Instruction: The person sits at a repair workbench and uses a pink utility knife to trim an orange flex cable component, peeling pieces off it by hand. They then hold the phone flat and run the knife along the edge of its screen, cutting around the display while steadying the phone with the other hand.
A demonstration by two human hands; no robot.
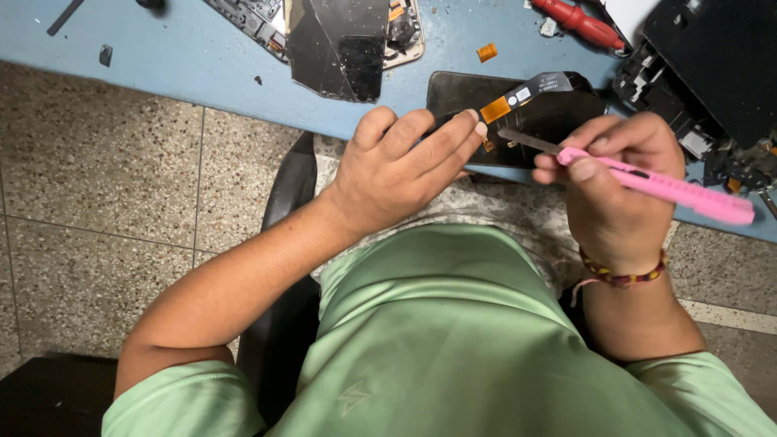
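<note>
On the far left is a speckled stone floor (97, 186), and above it runs the blue desk (186, 57). Small dark bits lie on the desk there. A little further right, a broken phone (340, 40) lies on the desk with its dark glass cracked and lifted up.

Next comes the left hand (396, 166). Its fingers are curled in and pinch a thin flat cable (518, 97). The cable is dark, with an orange patch near the fingertips. It sticks out up and to the right, over a dark phone screen (518, 117) that lies at the desk's near edge. The cable looks very light and bendy, and it could tear or crease if pulled hard. The safest place to hold it looks like the flat middle, pinched softly, not the thin end.

Just beside it, the right hand (615, 174) is closed around a pink box cutter (664, 188). The grey blade (526, 140) is out and points left, close under the cable. The blade is sharp, so fingers should keep to the pink handle. A beaded bracelet (623, 275) sits on that wrist.

At the top right lie a red screwdriver (579, 20) and a black device (712, 73) that has been opened up. A small orange scrap (486, 53) sits near the broken phone.
</note>
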